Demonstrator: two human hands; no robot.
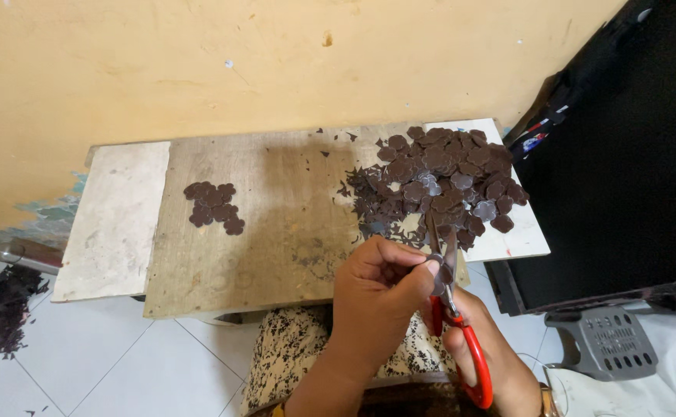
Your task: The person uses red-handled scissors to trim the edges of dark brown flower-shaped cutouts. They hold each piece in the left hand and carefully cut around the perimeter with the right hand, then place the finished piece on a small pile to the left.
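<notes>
The scissors [461, 340] have bright red handles and grey steel blades. The cut pieces [446, 181] heaped on the right are dark maroon-brown, some showing a paler grey-violet face; the smaller cluster [214, 205] is the same dark brown. The surface [276, 232] is pale, weathered tan wood. The wall [199, 62] is mustard yellow. The lap cloth [291, 347] is cream with black speckled print.

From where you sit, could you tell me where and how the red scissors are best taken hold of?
By the red loop handles, from the near side. The scissors point away toward the big pile of dark cut-outs, blades up at the far end, handles nearest the body. The right hand is already in the loops; the left hand pinches a piece at the blades.
</notes>
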